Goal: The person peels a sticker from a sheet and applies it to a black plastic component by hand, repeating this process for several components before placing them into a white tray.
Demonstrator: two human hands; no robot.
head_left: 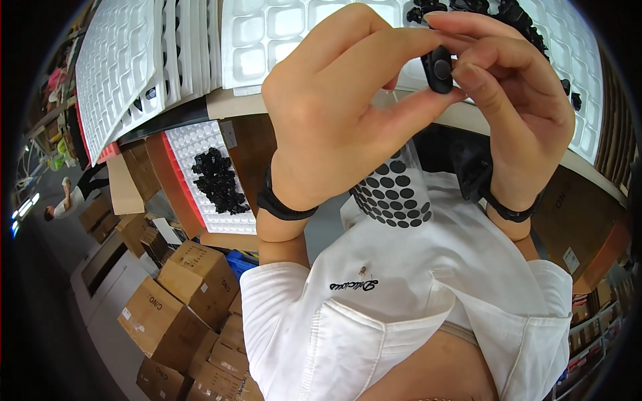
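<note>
Between the thumb and forefinger of my left hand is a small black oval plastic part with a round disc on its face. My right hand is closed too, its thumb and forefinger pinched at the part's right edge. Below my hands hangs a clear sheet of round black stickers, in front of my white shirt. Its upper end is hidden behind my left hand, so I cannot tell what holds it. Black bands circle both my wrists.
A white compartment tray lies on the table ahead, with black parts at its far right. Stacked white trays stand at left. Below them, an open carton holds a heap of black pieces. Cardboard boxes fill the lower left.
</note>
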